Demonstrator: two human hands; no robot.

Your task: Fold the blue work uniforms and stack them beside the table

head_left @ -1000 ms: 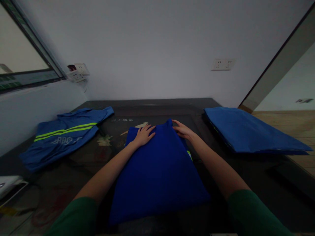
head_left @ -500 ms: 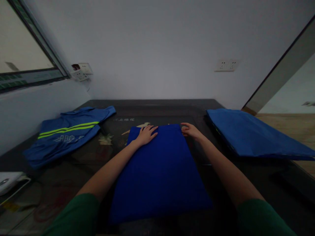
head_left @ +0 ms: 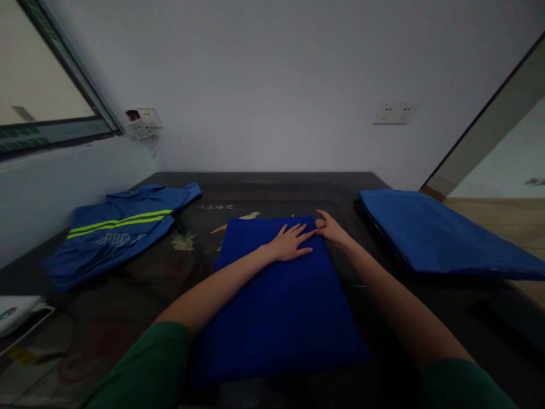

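Note:
A folded piece of royal-blue cloth (head_left: 276,318) lies lengthwise in front of me on the dark table, its far edge narrow in view. My left hand (head_left: 289,243) rests flat on its upper right part, fingers spread and pointing toward the right edge. At the far right corner of the cloth is my right hand (head_left: 334,232), with the index finger stretched out and the thumb apart from it, touching or nearly touching the cloth's edge. The left fingertips come close to the right thumb. Nothing shows clearly between the right fingers.
A blue garment (head_left: 123,227) with yellow-green stripes lies at the left. Another folded blue cloth (head_left: 443,233) lies at the right, overhanging the table edge. A white device (head_left: 17,315) with a cable sits at the near left. The dark table (head_left: 264,184) meets the wall behind.
My left hand has slid right across the cloth, from its far left part toward the right edge. My right hand has stayed near the far right corner, shifting only slightly.

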